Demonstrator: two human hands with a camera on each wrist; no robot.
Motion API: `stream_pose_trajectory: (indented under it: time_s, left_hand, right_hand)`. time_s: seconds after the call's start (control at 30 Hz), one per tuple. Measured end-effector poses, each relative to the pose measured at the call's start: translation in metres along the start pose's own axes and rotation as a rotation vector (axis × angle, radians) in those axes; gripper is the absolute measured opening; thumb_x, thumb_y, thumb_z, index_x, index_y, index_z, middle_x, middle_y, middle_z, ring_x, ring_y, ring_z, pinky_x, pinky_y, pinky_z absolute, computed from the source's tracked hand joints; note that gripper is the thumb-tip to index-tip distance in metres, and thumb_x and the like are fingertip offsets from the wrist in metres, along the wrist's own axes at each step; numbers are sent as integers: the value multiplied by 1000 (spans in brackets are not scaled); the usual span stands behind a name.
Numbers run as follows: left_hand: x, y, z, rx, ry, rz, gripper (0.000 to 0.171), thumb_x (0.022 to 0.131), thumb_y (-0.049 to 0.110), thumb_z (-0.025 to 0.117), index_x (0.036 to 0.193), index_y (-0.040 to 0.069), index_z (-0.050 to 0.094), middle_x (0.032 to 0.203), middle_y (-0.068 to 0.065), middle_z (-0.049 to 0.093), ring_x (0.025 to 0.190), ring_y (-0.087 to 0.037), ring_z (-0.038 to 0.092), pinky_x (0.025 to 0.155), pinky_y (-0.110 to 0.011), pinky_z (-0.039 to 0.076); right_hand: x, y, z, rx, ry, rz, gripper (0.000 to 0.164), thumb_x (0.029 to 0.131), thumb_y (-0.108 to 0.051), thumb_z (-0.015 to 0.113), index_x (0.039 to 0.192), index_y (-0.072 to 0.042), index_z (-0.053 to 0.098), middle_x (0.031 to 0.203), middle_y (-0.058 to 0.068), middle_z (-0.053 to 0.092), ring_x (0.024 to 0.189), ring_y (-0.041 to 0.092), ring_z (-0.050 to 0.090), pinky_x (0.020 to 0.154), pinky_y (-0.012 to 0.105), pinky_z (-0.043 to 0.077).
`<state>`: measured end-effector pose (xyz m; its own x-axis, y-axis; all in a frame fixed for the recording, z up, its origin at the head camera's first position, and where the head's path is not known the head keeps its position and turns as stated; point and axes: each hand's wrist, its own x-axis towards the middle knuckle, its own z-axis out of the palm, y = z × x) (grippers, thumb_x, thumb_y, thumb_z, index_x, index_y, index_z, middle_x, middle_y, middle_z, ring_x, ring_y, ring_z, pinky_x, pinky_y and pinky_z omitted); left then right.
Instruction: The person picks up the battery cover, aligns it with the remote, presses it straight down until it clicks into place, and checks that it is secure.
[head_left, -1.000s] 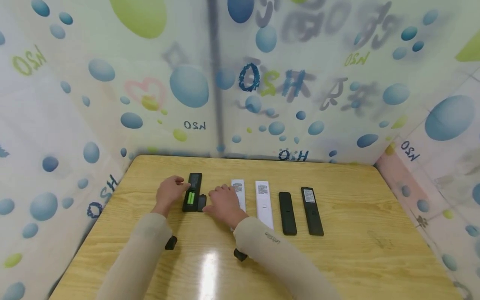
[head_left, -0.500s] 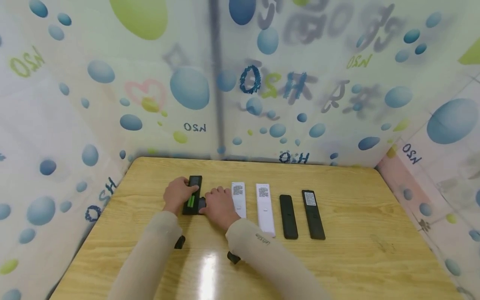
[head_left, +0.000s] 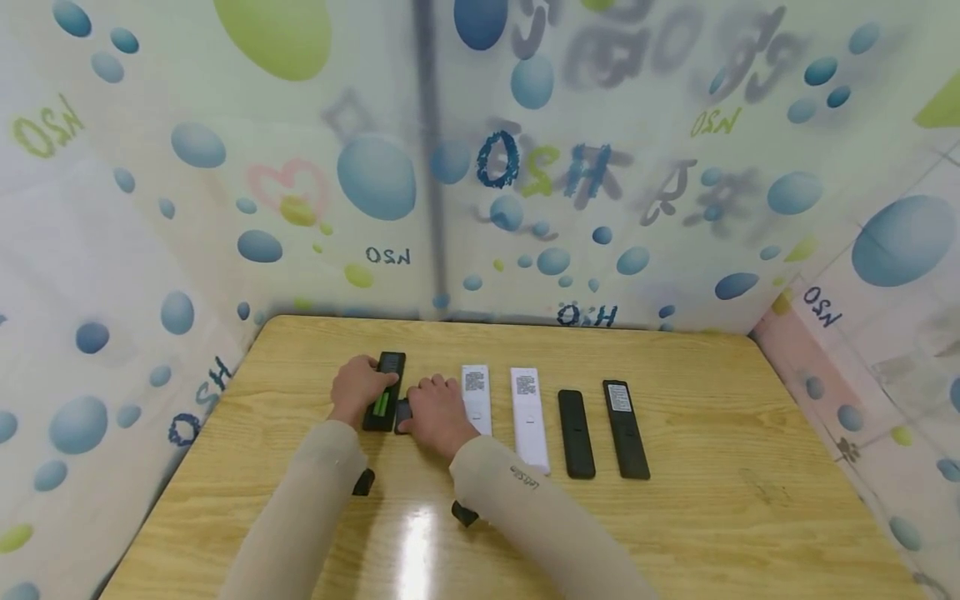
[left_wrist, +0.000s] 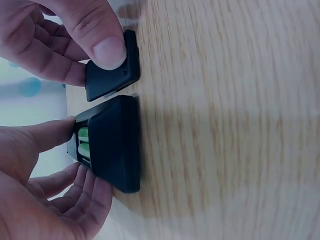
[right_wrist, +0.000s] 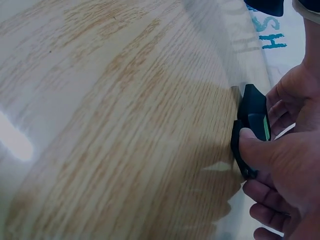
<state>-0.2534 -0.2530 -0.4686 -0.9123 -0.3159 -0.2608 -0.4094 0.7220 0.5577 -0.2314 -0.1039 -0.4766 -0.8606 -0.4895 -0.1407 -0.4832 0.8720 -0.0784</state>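
A black remote control lies back-up at the table's left, its battery compartment uncovered. Green batteries show inside it, side by side. My left hand grips this remote from the left, thumb on one edge and fingers round the other. Just to the right is the remote's small black battery cover. Its top is under the thumb of my right hand, which pinches it. In the left wrist view a narrow gap separates cover and remote. The right hand's fingers partly hide the cover in the head view.
Right of my hands lie two white remotes, the nearer one partly behind my right hand. Further right are two black remotes, one with a white label. All rest on the wooden table, which meets a patterned wall at the back.
My left hand has moved right, and its thumb now lies over the remote. My right hand has shifted slightly left and has taken hold of the battery cover, which now sits slightly apart from the remote.
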Motion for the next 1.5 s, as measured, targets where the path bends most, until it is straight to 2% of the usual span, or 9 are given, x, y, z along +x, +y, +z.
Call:
stream_pose_trajectory:
  time_s: [0.13,0.23,0.33,0.47,0.67,0.9,1.07,1.3,1.5]
  left_hand:
    - [-2,-1,-1,-32,-2,1,62,90,35,66,137,-2,50,135,-25,55,115,-39,56,94,-50,47]
    - [-4,-1,-3,-93,-18,-13,62,90,33,66,137,-4,49,137,-26,53,118,-39,54,98,-50,45]
    - [-6,0,-3,-173,-33,-39,62,90,29,66,139,-3,47,138,-25,51,120,-38,52,100,-49,44]
    - [-8,2,-3,-250,-33,-51,56,91,27,65,139,1,49,134,-23,54,117,-35,54,97,-47,47]
    - [-9,-1,-5,-283,-26,-21,52,92,28,65,136,5,51,133,-23,56,114,-35,57,92,-45,49]
    - [-6,0,-8,-350,-29,5,51,94,29,64,138,7,48,132,-23,56,112,-33,58,87,-40,50]
    - [-10,6,-11,-416,-35,28,52,96,28,62,141,7,45,137,-22,53,117,-33,56,94,-42,50]
    - [-15,10,-15,-493,-66,47,53,97,27,60,143,7,42,141,-21,50,122,-33,55,95,-43,50]
    - [-23,11,-13,-531,-104,73,55,97,26,60,144,4,40,140,-23,50,122,-34,56,95,-42,51]
  right_hand:
    - [-1,0,0,30,7,9,52,86,-59,64,123,-23,62,115,-4,63,102,16,51,94,36,42]
    - [-2,1,-1,63,21,21,49,84,-59,67,116,-23,63,106,-5,66,98,16,54,93,37,44]
    - [-3,1,-3,112,40,41,42,85,-55,68,110,-21,64,99,-5,69,95,18,59,91,38,46]
    - [-6,2,-5,167,63,66,34,89,-48,66,109,-21,63,99,-6,70,95,19,65,92,40,49]
    - [-7,3,-6,229,95,57,30,91,-40,68,116,-24,67,103,-9,73,99,17,67,97,43,48]
    - [-7,9,-9,213,128,40,23,92,-40,66,110,-27,73,97,-12,75,93,14,69,91,39,51]
    - [-12,13,-16,235,156,20,26,92,-40,66,112,-25,73,96,-12,75,86,7,69,85,34,54]
    - [-24,20,-33,273,164,27,27,92,-40,65,112,-24,72,94,-10,75,85,7,69,94,40,50]
    - [-34,30,-40,277,201,12,22,91,-39,66,107,-25,72,90,-11,74,81,7,67,91,38,50]
